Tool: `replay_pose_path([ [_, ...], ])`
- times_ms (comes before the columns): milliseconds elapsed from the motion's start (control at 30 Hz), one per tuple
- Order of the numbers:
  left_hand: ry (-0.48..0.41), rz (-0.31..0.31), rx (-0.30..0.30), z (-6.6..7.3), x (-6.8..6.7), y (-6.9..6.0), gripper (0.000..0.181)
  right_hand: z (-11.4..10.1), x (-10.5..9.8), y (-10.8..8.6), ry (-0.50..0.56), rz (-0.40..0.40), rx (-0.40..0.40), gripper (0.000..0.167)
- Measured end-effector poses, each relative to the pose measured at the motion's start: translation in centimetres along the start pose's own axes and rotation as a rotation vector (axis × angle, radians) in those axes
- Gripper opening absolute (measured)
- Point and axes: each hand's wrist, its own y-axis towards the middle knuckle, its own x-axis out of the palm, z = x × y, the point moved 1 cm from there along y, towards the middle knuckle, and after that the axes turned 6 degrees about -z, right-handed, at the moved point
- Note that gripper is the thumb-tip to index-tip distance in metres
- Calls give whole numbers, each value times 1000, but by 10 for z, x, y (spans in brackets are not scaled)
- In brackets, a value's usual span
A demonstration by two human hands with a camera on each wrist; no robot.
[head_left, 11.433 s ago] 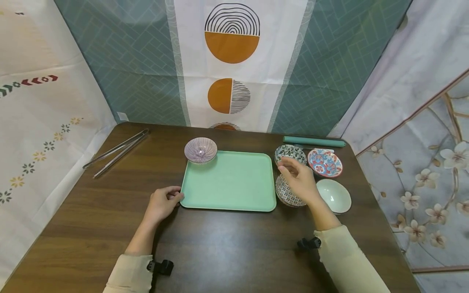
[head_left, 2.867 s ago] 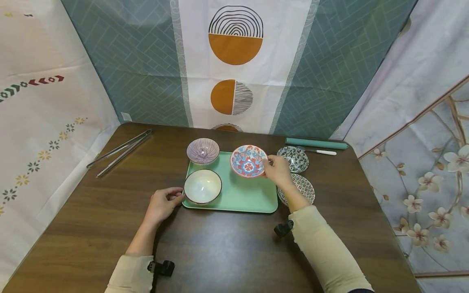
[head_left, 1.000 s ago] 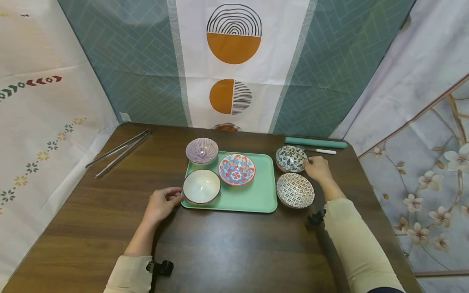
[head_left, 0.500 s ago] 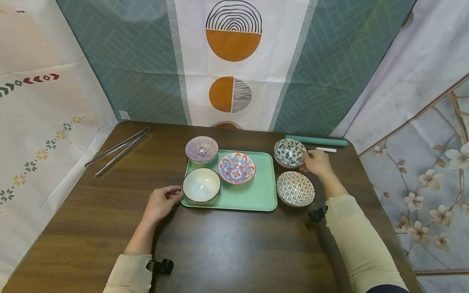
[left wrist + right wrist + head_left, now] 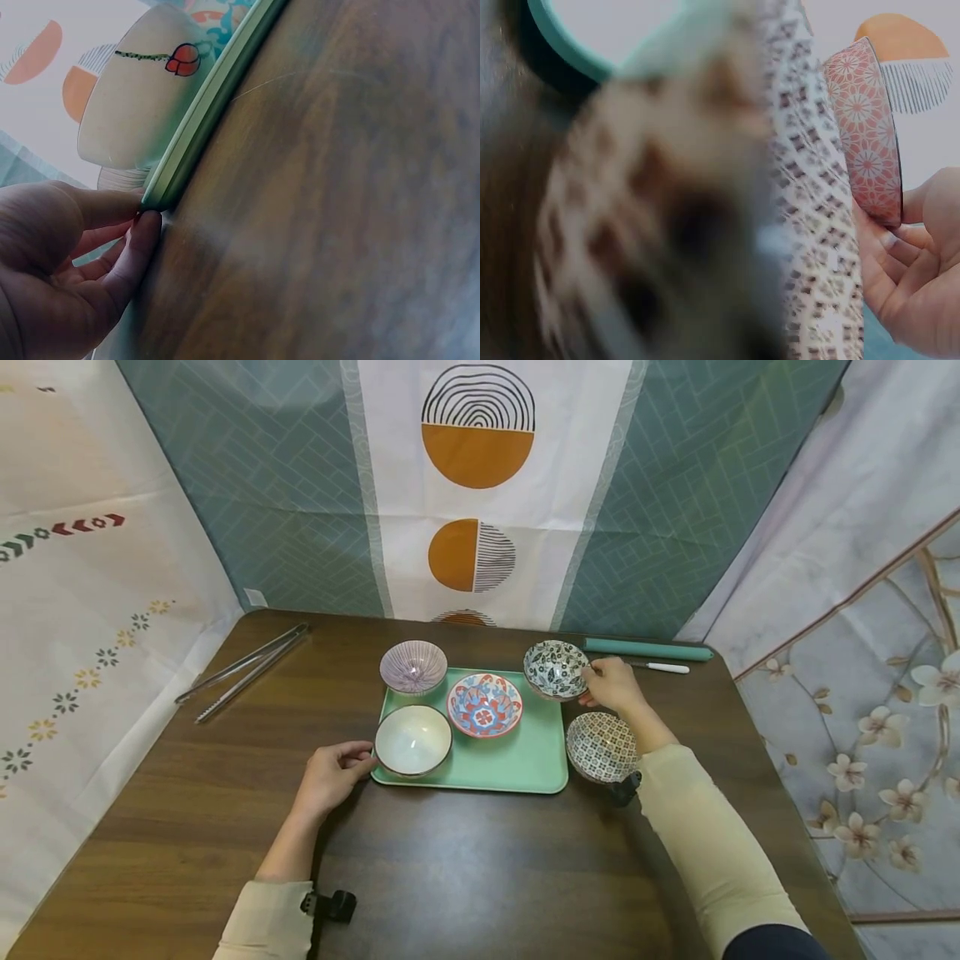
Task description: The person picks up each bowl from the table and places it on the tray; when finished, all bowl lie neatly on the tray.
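My right hand [image 5: 617,685] grips the right rim of a dark-floral bowl [image 5: 553,668], held over the tray's back right corner. The right wrist view shows that bowl's pink flower-patterned outside [image 5: 866,127]. With thumb and fingers, my left hand [image 5: 333,781] pinches the front left corner of the green tray [image 5: 517,768], close up in the left wrist view. On the tray stand a white bowl [image 5: 413,741], a red-and-blue bowl [image 5: 484,705] and a purple-striped bowl [image 5: 413,667] at the back left. A brown-patterned bowl [image 5: 600,747] stands right of the tray, below my right forearm.
Metal tongs [image 5: 243,672] lie at the back left of the wooden table [image 5: 450,877]. A green roll [image 5: 648,650] and a white-handled utensil [image 5: 666,667] lie at the back right. Patterned cloths hang around the table.
The red-and-blue bowl was set down on the tray. My right hand then took the dark-floral bowl, lifted it and carried it left over the tray. The left hand stays put.
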Motion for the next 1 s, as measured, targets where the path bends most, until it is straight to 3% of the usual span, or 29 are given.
replay_pose_path([
  [733,13,-1,-14,-2,1,0,29,1,23,9,1,-101,21,30],
  [1000,18,0,-9,-1,0,1,29,7,6,-3,-133,-102,-31,56],
])
